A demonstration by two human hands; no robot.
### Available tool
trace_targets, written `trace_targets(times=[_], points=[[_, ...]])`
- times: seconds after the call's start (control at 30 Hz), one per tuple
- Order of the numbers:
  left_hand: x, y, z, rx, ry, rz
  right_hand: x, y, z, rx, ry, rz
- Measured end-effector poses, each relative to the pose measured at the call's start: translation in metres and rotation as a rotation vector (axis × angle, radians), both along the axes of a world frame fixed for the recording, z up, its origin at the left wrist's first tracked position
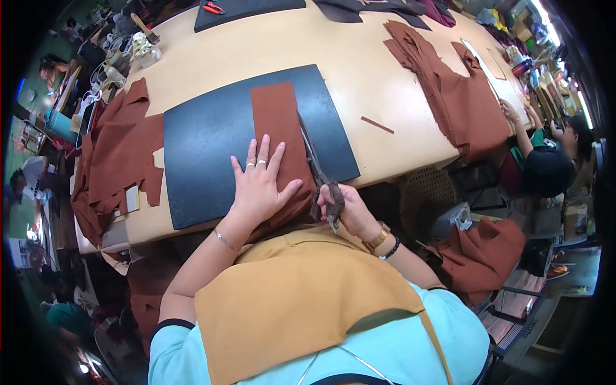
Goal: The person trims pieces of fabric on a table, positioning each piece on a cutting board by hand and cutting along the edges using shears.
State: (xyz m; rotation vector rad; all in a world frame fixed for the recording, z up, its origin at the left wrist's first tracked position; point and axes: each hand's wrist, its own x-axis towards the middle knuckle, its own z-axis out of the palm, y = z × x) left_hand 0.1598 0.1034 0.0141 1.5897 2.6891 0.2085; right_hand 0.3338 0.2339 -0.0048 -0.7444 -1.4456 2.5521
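Note:
A long strip of reddish-brown leather or fabric (276, 109) lies on a dark cutting mat (205, 141) and hangs over the table's near edge. My left hand (260, 176) rests flat on the strip, fingers spread, two rings on it. My right hand (346, 205) grips the wrapped handles of a pair of scissors (308, 147). The blades lie along the strip's right edge, pointing away from me. Whether the blades are parted is hard to make out. A thin offcut (377, 124) of the same material lies to the right of the mat.
More brown material lies in a heap (122, 144) at the left and a stack (449, 96) at the right. A second dark mat (247, 11) with red-handled pliers (213, 8) is at the far edge. A co-worker (545, 154) sits at the right. A brush (145, 29) stands far left.

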Motion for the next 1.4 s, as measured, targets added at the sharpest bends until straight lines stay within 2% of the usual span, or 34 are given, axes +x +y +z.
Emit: trace_targets(times=[0.2,0.4,0.5,0.53,0.6,0.63,0.73,0.83,0.93,1.07,1.2,1.4], points=[[0.001,0.000,0.003,0.000,-0.040,0.011,0.002,-0.008,0.003,-0.034,0.026,-0.039],[0.002,-0.003,0.005,0.066,-0.045,-0.003,0.002,-0.010,0.000,-0.183,0.080,-0.132],[-0.006,0.015,0.016,0.025,-0.043,0.064,0.003,-0.008,0.001,-0.229,0.121,-0.146],[-0.012,0.026,0.012,0.083,-0.050,0.080,0.004,-0.007,0.002,-0.240,0.131,-0.144],[-0.024,0.052,-0.002,0.203,-0.065,0.113,0.003,-0.008,0.004,-0.185,0.080,-0.107],[-0.026,0.062,-0.005,0.171,-0.120,0.151,0.003,-0.007,0.005,-0.157,0.056,-0.089],[-0.020,0.071,-0.012,0.195,0.029,0.147,0.010,-0.005,0.016,-0.087,0.015,-0.067],[-0.031,0.061,-0.011,0.066,-0.043,0.024,0.037,0.017,0.010,-0.054,0.008,-0.012],[-0.045,0.037,-0.007,0.085,-0.129,-0.191,0.066,0.048,0.008,-0.085,-0.033,0.098],[-0.047,0.006,0.018,-0.050,-0.217,-0.390,0.094,0.074,0.016,-0.029,-0.073,0.245],[-0.045,-0.014,0.027,-0.145,-0.230,-0.490,0.090,0.087,0.038,0.087,-0.168,0.319],[-0.044,-0.019,0.028,-0.155,-0.236,-0.489,0.081,0.098,0.050,0.155,-0.233,0.381]])
